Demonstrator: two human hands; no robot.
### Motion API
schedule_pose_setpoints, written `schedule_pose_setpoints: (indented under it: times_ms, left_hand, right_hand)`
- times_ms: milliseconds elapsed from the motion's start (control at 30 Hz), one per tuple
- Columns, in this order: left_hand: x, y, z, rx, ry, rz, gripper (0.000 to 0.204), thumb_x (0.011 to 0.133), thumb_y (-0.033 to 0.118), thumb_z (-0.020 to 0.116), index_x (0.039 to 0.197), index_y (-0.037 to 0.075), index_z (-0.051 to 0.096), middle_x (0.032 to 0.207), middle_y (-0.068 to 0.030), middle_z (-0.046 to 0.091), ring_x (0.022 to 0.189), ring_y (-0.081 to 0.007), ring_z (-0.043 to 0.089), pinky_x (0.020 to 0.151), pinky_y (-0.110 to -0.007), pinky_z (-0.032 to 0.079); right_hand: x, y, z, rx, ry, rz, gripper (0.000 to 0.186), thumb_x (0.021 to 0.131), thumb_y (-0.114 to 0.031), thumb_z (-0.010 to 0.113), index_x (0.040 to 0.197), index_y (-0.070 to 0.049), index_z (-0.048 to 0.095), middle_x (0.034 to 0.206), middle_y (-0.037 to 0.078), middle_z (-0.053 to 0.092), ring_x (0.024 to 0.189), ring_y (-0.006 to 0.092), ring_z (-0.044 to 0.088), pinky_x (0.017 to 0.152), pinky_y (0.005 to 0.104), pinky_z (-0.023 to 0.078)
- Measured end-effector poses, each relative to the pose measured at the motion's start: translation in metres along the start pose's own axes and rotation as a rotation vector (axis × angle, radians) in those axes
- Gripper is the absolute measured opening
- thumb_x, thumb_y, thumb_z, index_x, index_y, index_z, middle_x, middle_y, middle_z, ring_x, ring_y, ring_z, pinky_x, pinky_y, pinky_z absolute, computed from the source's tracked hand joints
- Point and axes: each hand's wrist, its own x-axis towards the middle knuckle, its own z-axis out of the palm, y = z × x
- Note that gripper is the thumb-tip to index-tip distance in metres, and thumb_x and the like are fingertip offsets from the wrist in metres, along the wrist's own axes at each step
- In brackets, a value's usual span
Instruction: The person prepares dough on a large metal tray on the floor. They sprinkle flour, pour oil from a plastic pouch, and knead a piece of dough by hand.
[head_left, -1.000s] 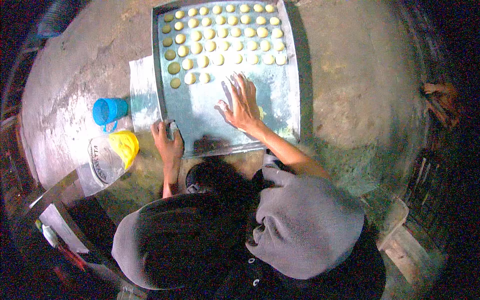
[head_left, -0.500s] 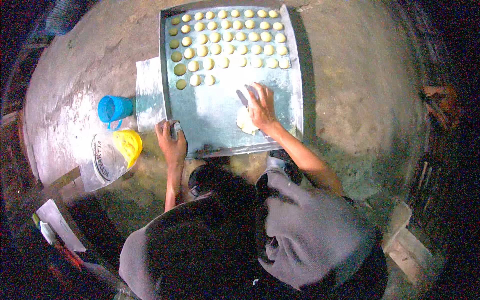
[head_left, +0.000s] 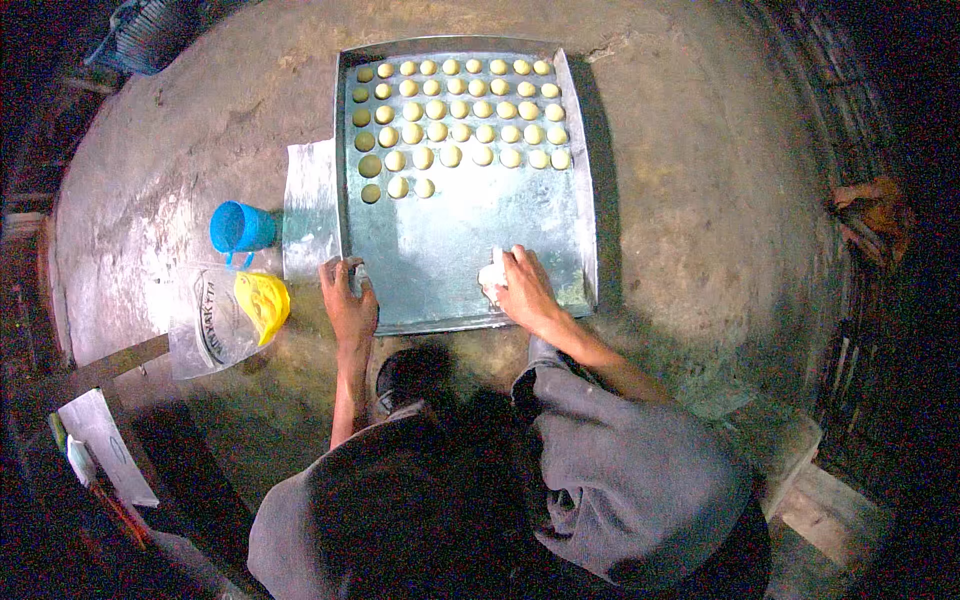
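A shallow metal tray [head_left: 430, 270] lies in front of me, carrying rows of small pale dough balls [head_left: 457, 110] over its far half. The nearest row is short and sits at the left. My left hand [head_left: 348, 300] is closed round the tray's left wall near the front corner, fingers outside and thumb inside; a small pale patch shows between them. Towards the tray's front right, my right hand [head_left: 528, 292] is closed on a whitish lump of dough [head_left: 491, 277]. Its palm and fingers cover part of the lump.
Left of the tray are a pale sheet [head_left: 308, 215], a blue mug [head_left: 240, 228] and a clear plastic bag [head_left: 205, 325] with something yellow in it. A brown crumpled thing [head_left: 872, 215] lies at far right. My shoe [head_left: 400, 378] is close to the tray's front edge.
My right hand has drawn back towards me, from beyond the dough lump onto it. My left hand stays at the tray wall. The whole view has shifted, so the tray appears lower.
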Motion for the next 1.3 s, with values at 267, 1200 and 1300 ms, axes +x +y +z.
schedule_pose_setpoints:
  times_ms: [267,1200,1300]
  left_hand:
    - [-0.005,-0.004,-0.009,-0.034,0.014,-0.031,0.031,0.077,-0.004,0.060,0.107,0.004,0.061,0.113,-0.0188,0.053,0.109,-0.0388,0.054,0.093,-0.044,0.046]
    - [-0.003,-0.016,0.001,-0.053,0.008,-0.068,0.031,0.077,-0.003,0.061,0.107,0.003,0.062,0.114,-0.0189,0.052,0.108,-0.0388,0.054,0.092,-0.044,0.047]
    - [0.003,0.000,0.009,-0.054,-0.026,-0.077,0.031,0.076,-0.004,0.061,0.107,0.003,0.062,0.113,-0.0183,0.052,0.107,-0.0382,0.055,0.092,-0.044,0.047]
  right_hand:
    - [0.021,0.002,-0.050,0.049,0.219,-0.200,0.038,0.086,-0.015,0.065,0.118,0.005,0.059,0.130,0.021,0.056,0.121,0.0371,0.054,0.103,0.0450,0.044]
    - [0.055,-0.012,-0.055,0.165,-0.268,0.068,0.026,0.089,-0.016,0.056,0.109,-0.004,0.068,0.133,0.025,0.054,0.123,0.0433,0.049,0.106,0.0523,0.035]
    - [0.074,0.033,-0.020,-0.138,0.643,-0.169,0.037,0.081,-0.007,0.063,0.117,0.000,0.061,0.112,0.022,0.057,0.105,0.0401,0.053,0.094,0.0486,0.041]
